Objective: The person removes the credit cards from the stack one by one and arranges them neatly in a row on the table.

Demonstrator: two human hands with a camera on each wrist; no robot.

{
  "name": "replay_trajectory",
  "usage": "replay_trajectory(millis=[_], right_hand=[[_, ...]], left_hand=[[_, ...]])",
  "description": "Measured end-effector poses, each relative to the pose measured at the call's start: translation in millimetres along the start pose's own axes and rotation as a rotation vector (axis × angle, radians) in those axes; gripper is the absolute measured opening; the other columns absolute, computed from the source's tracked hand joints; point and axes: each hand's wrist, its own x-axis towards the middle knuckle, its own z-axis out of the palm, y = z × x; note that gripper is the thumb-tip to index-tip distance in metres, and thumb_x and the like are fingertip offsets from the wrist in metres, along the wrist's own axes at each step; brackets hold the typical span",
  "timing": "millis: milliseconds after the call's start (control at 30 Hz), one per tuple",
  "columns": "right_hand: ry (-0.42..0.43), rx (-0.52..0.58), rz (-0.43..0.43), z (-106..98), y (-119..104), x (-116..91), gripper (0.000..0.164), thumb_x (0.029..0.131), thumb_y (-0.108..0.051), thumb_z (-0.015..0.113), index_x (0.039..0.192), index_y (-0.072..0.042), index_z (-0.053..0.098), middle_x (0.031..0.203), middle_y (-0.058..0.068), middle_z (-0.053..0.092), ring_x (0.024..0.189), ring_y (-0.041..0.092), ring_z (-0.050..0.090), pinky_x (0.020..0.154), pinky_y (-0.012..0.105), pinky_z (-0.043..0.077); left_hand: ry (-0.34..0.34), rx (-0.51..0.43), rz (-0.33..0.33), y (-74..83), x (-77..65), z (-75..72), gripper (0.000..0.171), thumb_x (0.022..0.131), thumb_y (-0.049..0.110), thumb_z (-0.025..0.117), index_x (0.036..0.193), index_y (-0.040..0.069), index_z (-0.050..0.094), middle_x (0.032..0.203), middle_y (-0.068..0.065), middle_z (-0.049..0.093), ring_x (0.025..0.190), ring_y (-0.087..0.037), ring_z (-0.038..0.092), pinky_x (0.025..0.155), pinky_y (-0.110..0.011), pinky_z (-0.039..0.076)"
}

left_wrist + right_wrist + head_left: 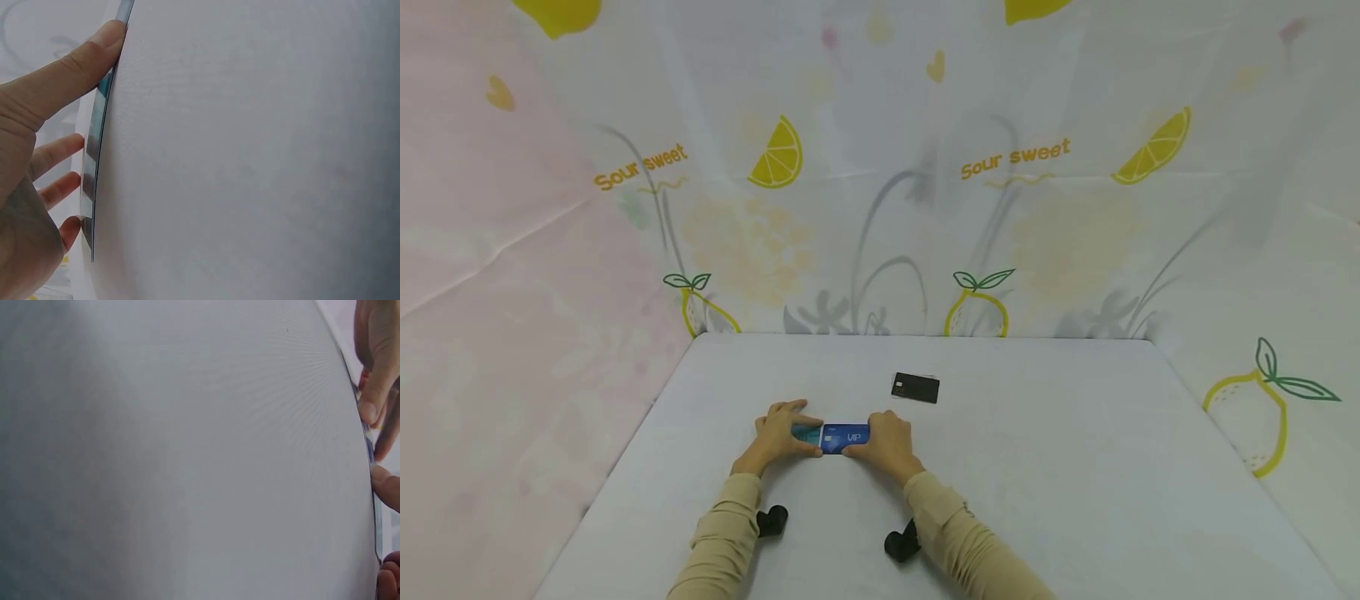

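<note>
Two cards lie end to end on the white table (1075,467) in the head view: a teal card (807,435) on the left and a blue card marked VIP (842,438) on the right. My left hand (777,436) spans the teal card, thumb at its near edge and index finger at its far edge. The other fingers are spread. With thumb and curled fingers, my right hand (889,443) grips the blue card's right end and hides part of it. Seen from the left wrist, the teal card (94,134) appears nearly edge-on.
A black card (915,388) with a chip lies farther back, right of the two cards; something pale peeks out beneath it. Black wrist devices (772,521) hang at both sleeves. A printed fabric backdrop (880,183) rises behind the table's far edge.
</note>
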Motion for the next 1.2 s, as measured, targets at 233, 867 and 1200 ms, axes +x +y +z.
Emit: replay_trajectory(millis=[233,867,1200], right_hand=[[-0.003,-0.043,0.010,1.8,-2.6,-1.1,0.055,0.066,-0.050,0.080,0.086,-0.001,0.065,0.071,0.004,0.052,0.066,0.016,0.047,0.065,0.037,0.043],[-0.040,0.085,-0.027,1.5,-1.7,0.5,0.052,0.070,-0.042,0.080,0.095,0.000,0.065,0.080,0.005,0.054,0.072,0.016,0.047,0.068,0.035,0.041],[-0.254,0.033,-0.219,-10.0,11.8,7.0,0.046,0.081,-0.026,0.073,0.118,-0.001,0.062,0.109,0.012,0.054,0.097,0.024,0.052,0.084,0.038,0.043]], left_hand=[[-0.002,0.027,0.019,0.0,-2.0,-0.4,0.051,0.066,0.034,0.084,0.110,0.012,0.071,0.138,-0.023,0.044,0.126,-0.047,0.031,0.089,-0.063,0.028],[0.003,0.028,0.029,1.8,-3.0,-1.1,0.049,0.066,0.033,0.084,0.109,0.014,0.072,0.138,-0.022,0.044,0.126,-0.046,0.031,0.089,-0.063,0.027],[0.004,0.028,0.041,-0.9,-2.9,0.5,0.050,0.066,0.035,0.084,0.110,0.014,0.072,0.138,-0.022,0.045,0.126,-0.047,0.031,0.088,-0.062,0.027]])
